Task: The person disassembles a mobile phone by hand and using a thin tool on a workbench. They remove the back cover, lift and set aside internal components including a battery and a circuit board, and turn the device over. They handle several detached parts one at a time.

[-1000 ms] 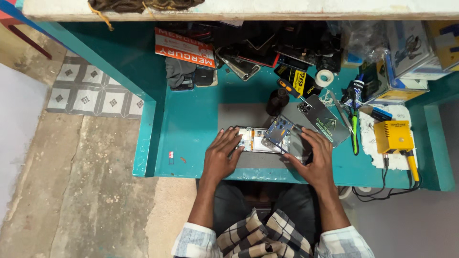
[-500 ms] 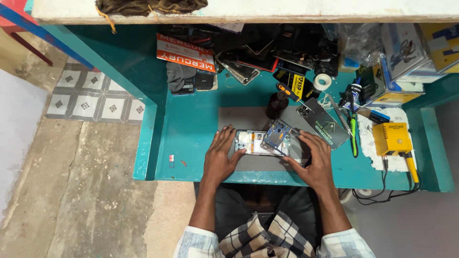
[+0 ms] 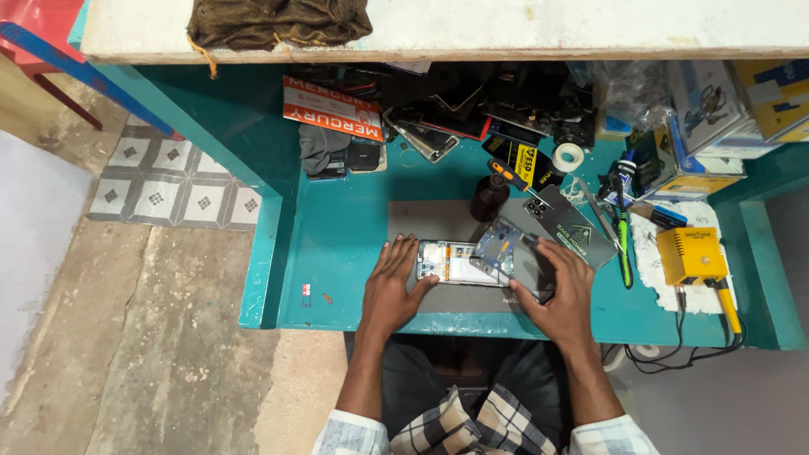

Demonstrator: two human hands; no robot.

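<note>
Both hands bear on an opened phone [image 3: 459, 263] lying on a grey work mat [image 3: 430, 221]: the left hand [image 3: 392, 286] rests flat with fingers spread, its fingertips against the phone's left end, gripping nothing, while the right hand [image 3: 560, 295] is curled about the phone's right end, pinching a thin grey panel [image 3: 497, 244] that stands tilted above the phone. The phone sits at the near middle of the teal bench [image 3: 337, 244], just in front of the person. Its long axis runs left to right, parallel to the bench's front edge, with the exposed inner parts facing up; which end is the top cannot be told. Behind the mat stand a small dark bottle [image 3: 489, 196] and a screwdriver with an orange grip [image 3: 510, 177]; a dark flat card [image 3: 573, 232] lies just beside the right hand. Farther right are a roll of white tape [image 3: 569, 157], a green-handled tool [image 3: 624, 244], and a yellow box-shaped device [image 3: 691, 255] on a white cloth [image 3: 653, 253]. A red-and-white carton [image 3: 333, 109] lies at the back left. Compared with the view half a second earlier, the hands and phone keep the same arrangement; the whole scene merely sits slightly lower and further right in the view.
</note>
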